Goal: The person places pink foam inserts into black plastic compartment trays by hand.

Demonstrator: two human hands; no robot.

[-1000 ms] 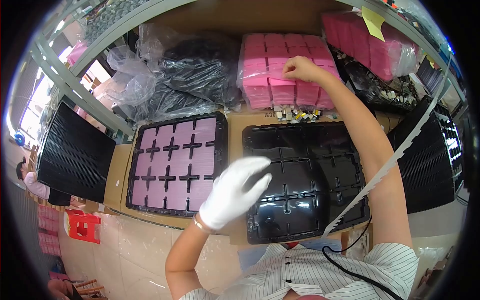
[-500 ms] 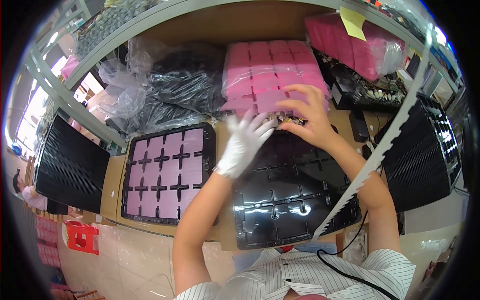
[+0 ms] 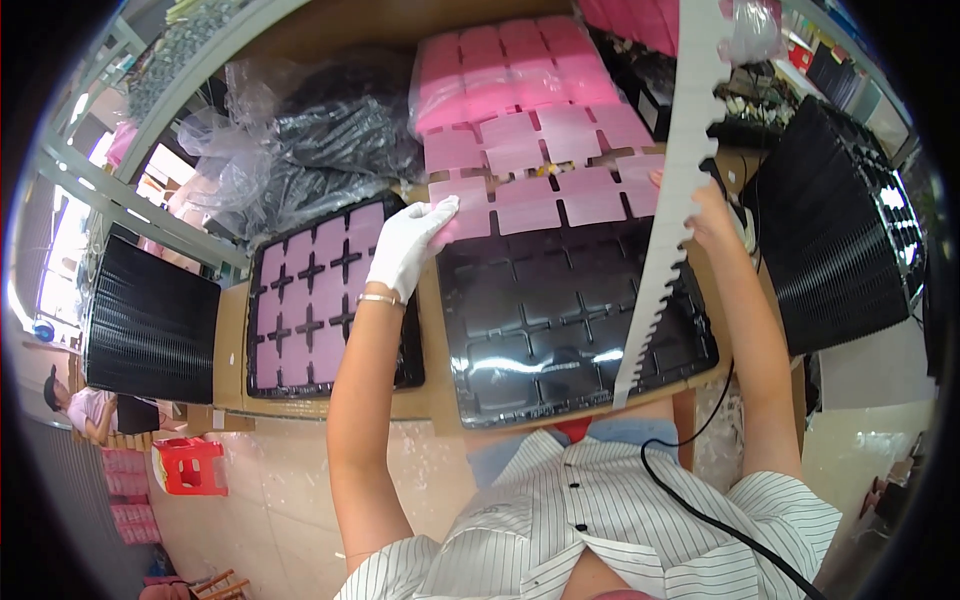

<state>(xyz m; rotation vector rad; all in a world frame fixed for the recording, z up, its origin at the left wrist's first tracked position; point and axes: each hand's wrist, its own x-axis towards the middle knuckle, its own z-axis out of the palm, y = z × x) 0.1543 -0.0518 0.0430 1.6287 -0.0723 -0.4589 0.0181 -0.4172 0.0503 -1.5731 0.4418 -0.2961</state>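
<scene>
A pink slotted sheet (image 3: 590,201) is spread over the far part of a glossy black compartment tray (image 3: 560,285). My left hand (image 3: 408,245), in a white glove, pinches the sheet's near left corner. At the sheet's right edge is my bare right hand (image 3: 713,215), closed on it; a white serrated strip (image 3: 672,190) hides part of its fingers. Small mixed-colour pieces (image 3: 548,171) show through the sheet's slots. To the left lies another black tray (image 3: 412,350), lined with a pink sheet (image 3: 300,300).
Behind the trays sit a plastic-wrapped pink stack (image 3: 510,65) and black goods in clear film (image 3: 340,140). Stacks of black trays stand left (image 3: 150,320) and right (image 3: 840,230). A shelf frame (image 3: 150,215) rises at the left. A seated person (image 3: 90,405) and red stool (image 3: 190,465) are beyond.
My hands have parted from close together at the tray's far side to the sheet's two sides. The pink sheet now lies spread between them. The view has shifted too.
</scene>
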